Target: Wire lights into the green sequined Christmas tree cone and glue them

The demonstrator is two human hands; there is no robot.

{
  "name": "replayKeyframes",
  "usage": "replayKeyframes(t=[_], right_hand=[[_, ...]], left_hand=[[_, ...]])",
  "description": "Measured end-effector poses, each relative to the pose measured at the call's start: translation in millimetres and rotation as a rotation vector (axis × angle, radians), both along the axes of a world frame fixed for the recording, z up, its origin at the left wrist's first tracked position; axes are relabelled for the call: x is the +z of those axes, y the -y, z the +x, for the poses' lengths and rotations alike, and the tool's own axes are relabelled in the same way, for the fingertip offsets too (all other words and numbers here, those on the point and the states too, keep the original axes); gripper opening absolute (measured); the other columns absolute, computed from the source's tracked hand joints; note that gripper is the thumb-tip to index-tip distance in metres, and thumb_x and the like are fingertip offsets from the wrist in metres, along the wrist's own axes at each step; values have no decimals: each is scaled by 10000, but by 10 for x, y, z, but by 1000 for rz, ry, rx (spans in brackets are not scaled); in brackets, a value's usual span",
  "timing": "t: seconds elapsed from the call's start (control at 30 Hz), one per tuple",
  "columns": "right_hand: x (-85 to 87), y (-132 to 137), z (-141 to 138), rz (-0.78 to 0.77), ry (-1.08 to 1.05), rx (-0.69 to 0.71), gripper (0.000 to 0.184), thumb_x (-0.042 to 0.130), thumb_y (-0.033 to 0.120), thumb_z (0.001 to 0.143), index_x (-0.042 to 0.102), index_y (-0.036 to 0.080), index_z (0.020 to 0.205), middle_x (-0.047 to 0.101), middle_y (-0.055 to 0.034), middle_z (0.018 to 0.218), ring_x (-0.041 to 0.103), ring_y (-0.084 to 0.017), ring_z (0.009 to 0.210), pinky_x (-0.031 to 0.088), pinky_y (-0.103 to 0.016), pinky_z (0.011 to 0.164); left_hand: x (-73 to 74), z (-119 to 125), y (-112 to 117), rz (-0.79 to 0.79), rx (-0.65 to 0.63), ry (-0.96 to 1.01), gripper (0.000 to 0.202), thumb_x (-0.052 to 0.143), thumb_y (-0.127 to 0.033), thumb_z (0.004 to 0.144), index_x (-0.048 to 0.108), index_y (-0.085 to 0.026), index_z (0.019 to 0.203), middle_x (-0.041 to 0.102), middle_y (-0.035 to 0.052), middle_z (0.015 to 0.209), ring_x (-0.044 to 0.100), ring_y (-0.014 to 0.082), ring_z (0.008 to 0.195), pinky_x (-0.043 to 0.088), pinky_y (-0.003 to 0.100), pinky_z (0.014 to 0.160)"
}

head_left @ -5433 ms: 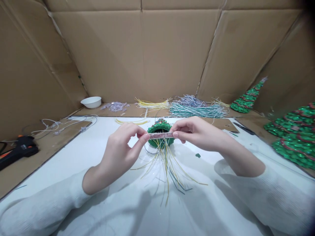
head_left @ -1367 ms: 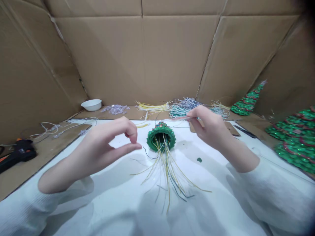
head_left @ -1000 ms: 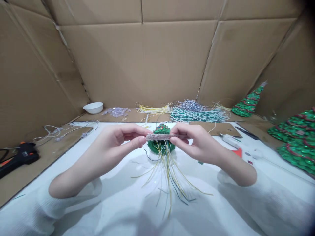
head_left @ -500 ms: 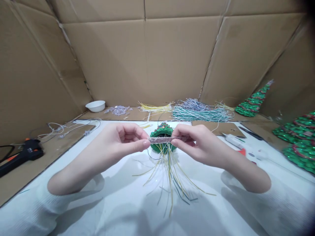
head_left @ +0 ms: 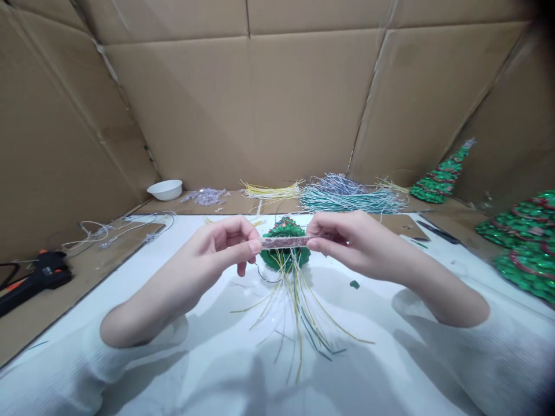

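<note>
A narrow, pinkish-grey strip with a clear, shiny look (head_left: 284, 242) stretches level between my two hands. My left hand (head_left: 228, 247) pinches its left end between thumb and fingers. At the other end, my right hand (head_left: 347, 238) pinches it the same way. Just behind and below the strip lies a small green beaded Christmas tree (head_left: 284, 227) on its side, its base toward me. From that base, many yellow, white and dark green wires (head_left: 299, 315) fan out across the white tabletop. The strip hides part of the tree's base.
Wire bundles (head_left: 353, 200) lie along the back, near clear beads (head_left: 207, 196) and a white bowl (head_left: 165, 190). A black glue gun (head_left: 45, 273) rests at left. Finished trees (head_left: 442, 176) stand at right, beside a dark-handled tool (head_left: 439, 233). Cardboard walls (head_left: 303, 104) surround the table.
Both hands have raised the strip slightly, and its broad face shows more. A green leaf-shaped bit now shows by my right wrist, where the forearm has shifted. The view has shifted a little.
</note>
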State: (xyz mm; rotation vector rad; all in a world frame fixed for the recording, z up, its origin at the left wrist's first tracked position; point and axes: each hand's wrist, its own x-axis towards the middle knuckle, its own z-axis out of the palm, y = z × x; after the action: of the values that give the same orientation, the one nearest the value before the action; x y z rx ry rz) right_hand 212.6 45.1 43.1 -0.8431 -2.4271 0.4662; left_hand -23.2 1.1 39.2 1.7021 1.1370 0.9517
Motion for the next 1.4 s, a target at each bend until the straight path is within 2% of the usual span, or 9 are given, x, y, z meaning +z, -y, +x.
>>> replayKeyframes(t=[0.13,0.3,0.5,0.63,0.7,0.83,0.97,1.17,1.4], right_hand=[[-8,-20,2,-52,-43,-8,172,514,260,878,499,183,725,455,70,545,365,-63,491,270,-199,472],[-10,-2,-19,-96,-99,-37,163,530,265,864,508,179,727,454,66,543,364,-67,492,267,-208,469],[-44,19,-63,-113,-186,-80,130,539,240,851,529,177,738,461,55,563,380,-74,508,276,-221,480],[21,-17,67,-51,-359,-230,197,478,261,890,476,193,705,412,53,566,360,-80,503,267,-232,478],[70,-5,132,-69,-352,-250,208,470,280,900,460,199,710,384,59,554,336,-81,489,256,-235,464],[94,82,99,-110,-303,-157,191,470,286,903,446,200,733,434,51,586,365,-81,515,279,-230,470],[18,152,-39,-147,-271,-129,178,458,286,907,453,198,753,442,56,591,379,-74,511,291,-217,469],[-104,182,-157,-54,-204,-143,173,463,252,904,448,193,742,423,70,560,360,-64,484,262,-208,461],[-189,248,-230,74,-189,-166,115,451,199,909,442,197,794,475,61,594,375,-68,481,280,-201,480]], left_hand=[[-20,42,-22,-73,3,179,110,589,-234,828,573,-183,733,524,-27,647,452,79,594,365,186,519],[-25,111,-9,-66,80,267,125,587,-230,820,562,-177,710,515,-20,632,437,84,584,359,189,510],[-106,166,16,202,221,255,106,610,-217,820,547,-192,738,539,-22,676,466,94,615,391,213,561],[-129,112,23,487,335,234,90,598,-229,832,538,-210,769,528,-13,723,473,106,627,394,235,563],[-110,97,28,536,347,149,89,580,-249,843,534,-210,778,534,-2,743,492,114,642,413,242,574],[-67,132,35,503,290,-38,122,521,-300,871,528,-202,798,544,3,718,518,125,631,442,246,563],[-41,182,50,454,339,-119,142,575,-324,840,580,-193,786,588,-6,692,549,115,612,439,223,531],[-12,204,51,346,402,-36,138,662,-325,778,660,-187,773,626,-16,641,557,99,570,430,202,511],[-22,173,30,202,310,77,148,635,-321,789,617,-175,773,597,-13,597,550,113,560,439,216,515]])
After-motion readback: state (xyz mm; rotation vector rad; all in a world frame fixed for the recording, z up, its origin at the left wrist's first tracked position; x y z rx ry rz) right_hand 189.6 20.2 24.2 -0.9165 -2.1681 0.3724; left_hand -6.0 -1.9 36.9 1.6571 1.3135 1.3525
